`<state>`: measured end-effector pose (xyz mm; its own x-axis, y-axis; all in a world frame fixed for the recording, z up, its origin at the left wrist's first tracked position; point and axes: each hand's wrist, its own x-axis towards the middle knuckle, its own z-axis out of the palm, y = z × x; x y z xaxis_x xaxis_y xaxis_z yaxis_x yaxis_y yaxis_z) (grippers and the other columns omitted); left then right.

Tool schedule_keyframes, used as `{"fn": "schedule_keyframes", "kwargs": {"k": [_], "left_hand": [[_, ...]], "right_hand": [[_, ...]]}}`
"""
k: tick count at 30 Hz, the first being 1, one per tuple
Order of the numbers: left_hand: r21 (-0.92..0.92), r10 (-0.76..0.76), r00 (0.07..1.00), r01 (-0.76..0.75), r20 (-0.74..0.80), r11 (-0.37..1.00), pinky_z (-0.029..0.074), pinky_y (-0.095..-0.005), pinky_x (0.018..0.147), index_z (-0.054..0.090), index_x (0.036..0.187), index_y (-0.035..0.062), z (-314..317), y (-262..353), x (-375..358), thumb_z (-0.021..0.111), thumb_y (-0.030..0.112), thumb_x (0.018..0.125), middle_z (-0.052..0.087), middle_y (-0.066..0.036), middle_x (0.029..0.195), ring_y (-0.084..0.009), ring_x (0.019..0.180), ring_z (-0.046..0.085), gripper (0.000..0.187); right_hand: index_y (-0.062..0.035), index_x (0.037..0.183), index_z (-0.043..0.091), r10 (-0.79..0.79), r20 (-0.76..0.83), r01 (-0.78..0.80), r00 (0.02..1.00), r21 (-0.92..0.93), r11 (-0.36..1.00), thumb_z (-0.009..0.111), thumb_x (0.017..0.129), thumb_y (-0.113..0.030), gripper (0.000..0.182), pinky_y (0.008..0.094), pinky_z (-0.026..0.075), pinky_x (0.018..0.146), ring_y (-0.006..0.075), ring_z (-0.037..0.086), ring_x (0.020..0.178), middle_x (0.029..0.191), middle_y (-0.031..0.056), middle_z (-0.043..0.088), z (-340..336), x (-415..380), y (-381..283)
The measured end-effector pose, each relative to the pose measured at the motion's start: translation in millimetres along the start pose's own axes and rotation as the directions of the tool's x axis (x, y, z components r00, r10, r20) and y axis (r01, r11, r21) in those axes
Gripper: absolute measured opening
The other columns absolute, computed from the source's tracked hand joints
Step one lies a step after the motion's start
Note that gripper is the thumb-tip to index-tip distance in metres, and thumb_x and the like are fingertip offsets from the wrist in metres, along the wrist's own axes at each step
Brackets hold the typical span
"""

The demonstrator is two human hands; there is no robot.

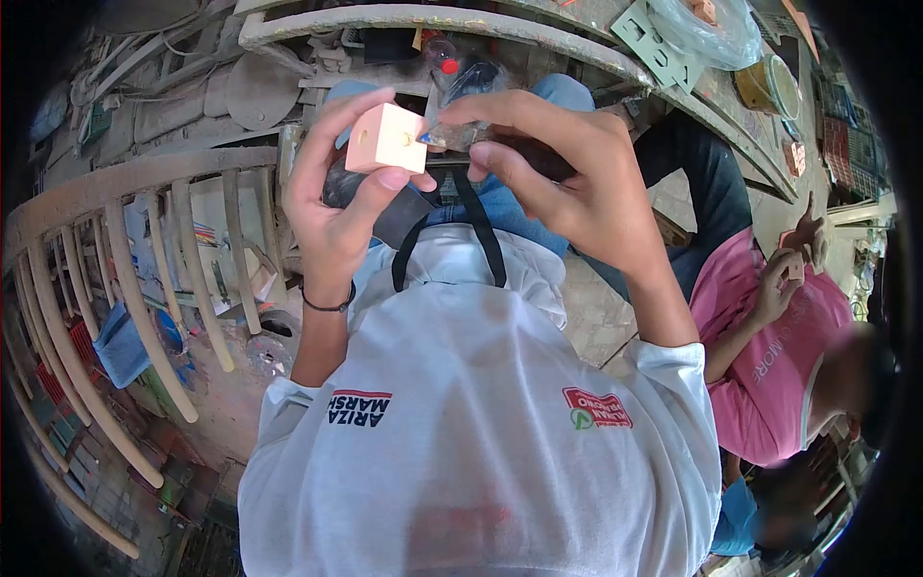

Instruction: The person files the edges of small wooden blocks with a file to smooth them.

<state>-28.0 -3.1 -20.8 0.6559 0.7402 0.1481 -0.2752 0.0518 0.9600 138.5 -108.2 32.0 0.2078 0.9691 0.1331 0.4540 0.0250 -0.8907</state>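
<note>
My left hand (332, 183) is closed round a small pale wooden block (395, 137), thumb below and fingers behind it. The block has a rounded edge and a hole in the left side, with a small rough pit in the face towards my right hand. Between the thumb and index finger of my right hand (567, 159) is a small clear object with a blue tip (435, 140). Its tip points at the pitted face, right beside the block. My right fingers partly cover this object, and I cannot tell its kind.
A slatted wooden frame (144, 178) stands at the left. Across the top runs a worn bench edge (461, 21), bearing a green cut-out plate (642, 43), a plastic bag (716, 34) and a tub (769, 87). At the right a person in pink (760, 356) holds a small block (791, 266).
</note>
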Motion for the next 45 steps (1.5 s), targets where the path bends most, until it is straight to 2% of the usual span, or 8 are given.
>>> {"fn": "schedule_keyframes", "kwargs": {"k": [12,17,26,28,30,36,43,45], "left_hand": [[0.097,0.138,0.990,-0.140,0.029,0.985,0.056,-0.0320,0.071,0.055,0.109,-0.0031,-2,0,2,0.069,0.001,0.074,0.052,-0.015,0.110,-0.0204,0.091,0.058,0.038],[0.451,0.300,0.940,-0.340,0.161,0.825,0.055,-0.0315,0.069,0.053,0.111,-0.0014,-14,-5,4,0.070,0.001,0.074,0.054,-0.018,0.109,-0.0224,0.092,0.058,0.041],[0.631,0.467,0.859,-0.484,0.209,0.606,0.047,-0.0331,0.080,0.056,0.108,0.0014,-8,-3,5,0.077,0.001,0.064,0.057,-0.014,0.105,-0.0228,0.091,0.057,0.049],[0.635,0.464,0.864,-0.472,0.196,0.612,0.047,-0.0332,0.080,0.056,0.108,0.0014,-9,-4,4,0.077,0.000,0.063,0.057,-0.014,0.105,-0.0227,0.091,0.057,0.049],[0.637,0.461,0.868,-0.462,0.183,0.618,0.047,-0.0334,0.080,0.056,0.107,0.0015,-9,-5,4,0.077,-0.001,0.063,0.057,-0.014,0.105,-0.0226,0.091,0.057,0.049],[0.581,0.413,0.909,-0.364,0.052,0.728,0.046,-0.0331,0.077,0.056,0.105,0.0034,-5,-13,-2,0.078,0.002,0.064,0.057,-0.012,0.103,-0.0243,0.090,0.057,0.047],[0.212,0.217,0.976,-0.207,-0.024,0.955,0.051,-0.0256,0.064,0.053,0.106,-0.0003,-3,-12,-1,0.073,0.000,0.070,0.056,-0.013,0.104,-0.0166,0.081,0.060,0.042],[0.141,0.166,0.985,-0.157,-0.053,0.978,0.052,-0.0244,0.060,0.053,0.107,-0.0007,-3,-11,-1,0.072,-0.001,0.071,0.056,-0.013,0.104,-0.0161,0.078,0.061,0.041]], "right_hand": [[-0.0071,0.103,0.064,0.005,-0.037,-0.003,0.999,0.052,0.999,0.061,0.078,-0.001,0.026,0.0320,0.047,0.056,0.0250,0.063,0.062,0.077,0.0114,0.065,5,1,3],[-0.0060,0.103,0.063,-0.007,-0.058,0.010,0.998,0.050,0.999,0.061,0.077,0.000,0.027,0.0329,0.049,0.059,0.0280,0.064,0.066,0.081,0.0124,0.066,6,1,6],[-0.0047,0.103,0.062,-0.031,-0.080,0.031,0.996,0.007,0.999,0.060,0.078,0.001,0.026,0.0339,0.049,0.061,0.0292,0.064,0.069,0.083,0.0131,0.066,10,-1,6],[-0.0049,0.103,0.062,-0.030,-0.080,0.030,0.996,0.000,1.000,0.059,0.078,0.002,0.026,0.0344,0.049,0.061,0.0293,0.063,0.068,0.081,0.0129,0.065,14,-1,8],[-0.0065,0.105,0.062,-0.251,-0.161,0.221,0.955,-0.181,0.958,0.060,0.072,0.004,0.034,0.0352,0.047,0.055,0.0278,0.060,0.061,0.072,0.0114,0.061,20,-2,13],[-0.0096,0.106,0.063,-0.344,-0.123,0.273,0.931,-0.391,0.879,0.062,0.058,0.004,0.050,0.0336,0.042,0.045,0.0216,0.053,0.052,0.064,0.0059,0.052,27,-13,19],[-0.0102,0.106,0.063,-0.391,-0.130,0.322,0.911,-0.368,0.872,0.063,0.062,0.004,0.046,0.0338,0.045,0.049,0.0218,0.056,0.056,0.067,0.0065,0.054,23,-10,23],[-0.0098,0.104,0.063,-0.294,-0.144,0.262,0.945,-0.204,0.943,0.063,0.068,0.004,0.039,0.0346,0.046,0.053,0.0238,0.058,0.059,0.067,0.0086,0.056,17,-6,18]]}}
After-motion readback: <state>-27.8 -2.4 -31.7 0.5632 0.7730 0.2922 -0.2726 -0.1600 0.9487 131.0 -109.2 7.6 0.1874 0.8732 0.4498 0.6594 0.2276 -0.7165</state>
